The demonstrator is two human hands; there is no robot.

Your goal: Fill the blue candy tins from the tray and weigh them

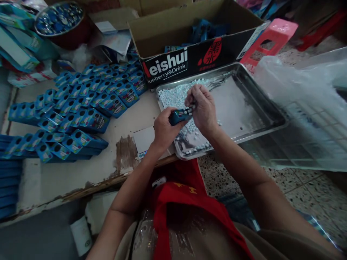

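Note:
My left hand (164,128) is wrapped round a small blue box (177,116), tilted with its open end toward the right. Several pale candies (188,111) show at that end. Close beside it, my right hand (202,106) has its fingers curled together over the box's opening, with pale candies at the fingertips. Both hands are above a metal tray (260,124), whose left part bears a layer of loose pale blue and white candies (173,94).
Rows of blue boxes (114,104) stand on the worn white table (89,173) at left. Behind the tray is a large cardboard box (173,68). A bowl of wrapped pieces (59,20) sits back left, a pink stool (279,36) back right, and clear plastic (292,79) lies at right.

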